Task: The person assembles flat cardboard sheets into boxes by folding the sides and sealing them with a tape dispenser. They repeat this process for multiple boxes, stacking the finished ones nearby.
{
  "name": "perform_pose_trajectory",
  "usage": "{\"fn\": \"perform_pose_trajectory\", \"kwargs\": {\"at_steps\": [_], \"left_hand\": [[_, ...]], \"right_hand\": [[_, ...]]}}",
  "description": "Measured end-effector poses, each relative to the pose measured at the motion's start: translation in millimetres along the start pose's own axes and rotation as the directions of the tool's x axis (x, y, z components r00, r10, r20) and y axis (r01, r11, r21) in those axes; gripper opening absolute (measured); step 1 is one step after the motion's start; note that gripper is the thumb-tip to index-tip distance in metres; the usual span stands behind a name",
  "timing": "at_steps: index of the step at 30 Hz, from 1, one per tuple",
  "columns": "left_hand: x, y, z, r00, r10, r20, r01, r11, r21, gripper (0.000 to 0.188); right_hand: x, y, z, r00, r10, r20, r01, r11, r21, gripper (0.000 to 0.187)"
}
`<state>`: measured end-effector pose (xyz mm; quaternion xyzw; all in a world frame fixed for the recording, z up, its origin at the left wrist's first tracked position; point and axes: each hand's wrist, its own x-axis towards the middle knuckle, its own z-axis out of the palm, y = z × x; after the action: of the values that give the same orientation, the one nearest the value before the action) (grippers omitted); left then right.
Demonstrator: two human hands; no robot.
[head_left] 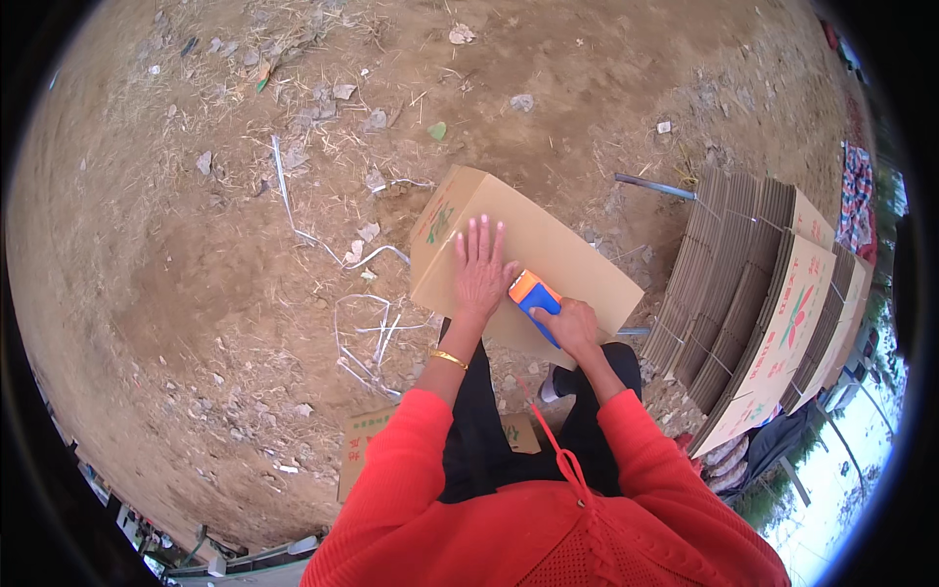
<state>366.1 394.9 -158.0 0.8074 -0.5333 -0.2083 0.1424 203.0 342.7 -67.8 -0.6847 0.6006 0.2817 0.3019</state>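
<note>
A brown cardboard box (533,254) lies in front of me on the ground, a plain face turned up and a printed face at its left end. My left hand (480,278) is spread flat on the plain face, pressing on it with the fingers stretched out. In my right hand (570,327) is a boxy orange-and-blue handheld tool (538,301), with the fingers wrapped round its blue body. Its orange end is beside the thumb of my left hand, over the box face. From here I cannot make out whether it touches the cardboard.
Bundles of flattened cardboard boxes (719,264) stand tied on the right, with a metal bar (653,186) sticking out beyond them. Loose white strapping (370,338) lies on the dirt to the left. Another piece of printed cardboard (364,427) is beside my legs, partly hidden by my left sleeve.
</note>
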Motion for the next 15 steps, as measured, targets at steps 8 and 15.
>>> {"fn": "perform_pose_trajectory", "kwargs": {"at_steps": [8, 15], "left_hand": [[-2, 1, 24, 0.999, 0.042, -0.003, -0.042, 0.999, 0.004, 0.065], [-2, -1, 30, 0.999, 0.046, -0.025, -0.041, 0.985, 0.166, 0.074]], "right_hand": [[17, -11, -25, 0.996, -0.027, 0.087, 0.028, 1.0, -0.004, 0.062], [-2, 53, -35, 0.987, -0.148, 0.059, 0.143, 0.987, 0.077, 0.059]]}}
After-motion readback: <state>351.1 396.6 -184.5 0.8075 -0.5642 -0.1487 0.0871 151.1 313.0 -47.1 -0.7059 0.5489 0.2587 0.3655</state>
